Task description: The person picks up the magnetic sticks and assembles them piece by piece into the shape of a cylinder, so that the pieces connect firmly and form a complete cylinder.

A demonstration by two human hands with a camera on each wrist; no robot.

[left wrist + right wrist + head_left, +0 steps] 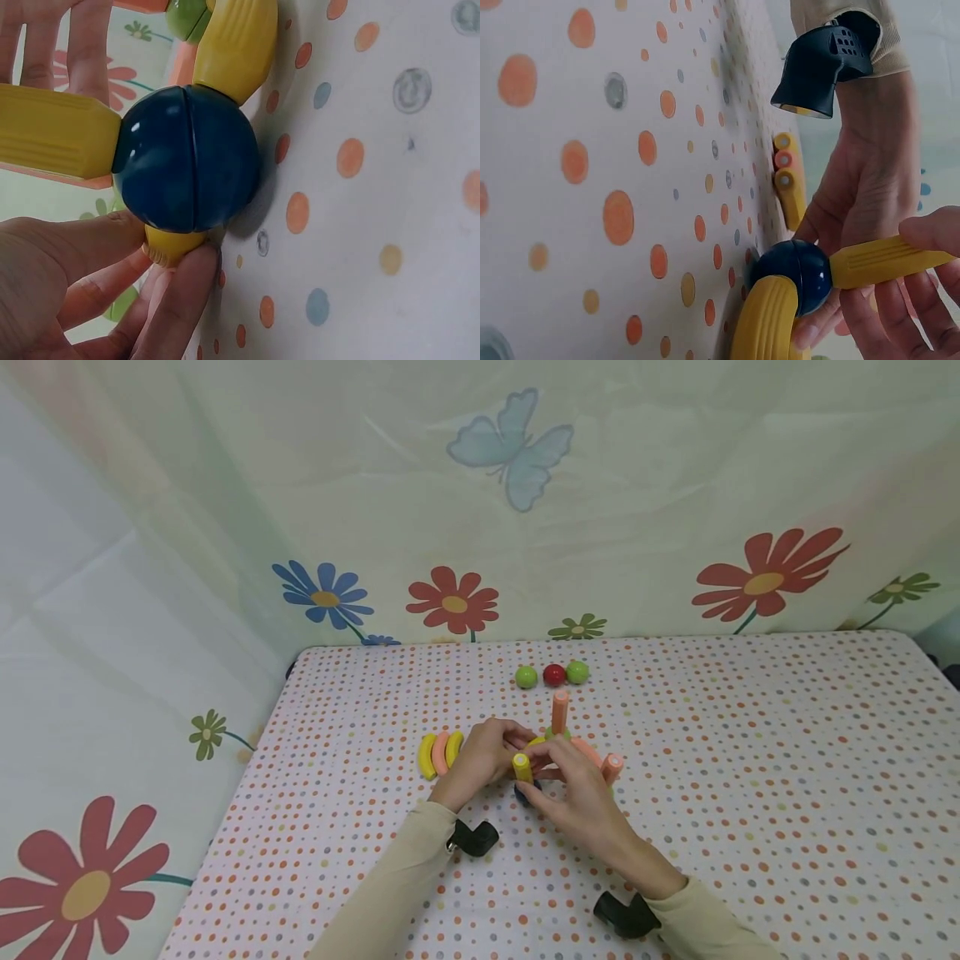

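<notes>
Between the pinching thumb and fingers of the right hand [573, 783], the nearer one, one yellow rod [889, 259] stands upright, its lower end meeting one blue ball [187, 159] below. The left hand [489, 750] pinches a short yellow end [175, 245] at that ball. Two orange rods [559, 714] also stand, one beyond the right hand, one just right of it. Left of the left hand lie three curved pieces [440, 753], two yellow, one orange; beyond both hands, two green balls [526, 677] and one red ball [554, 675].
</notes>
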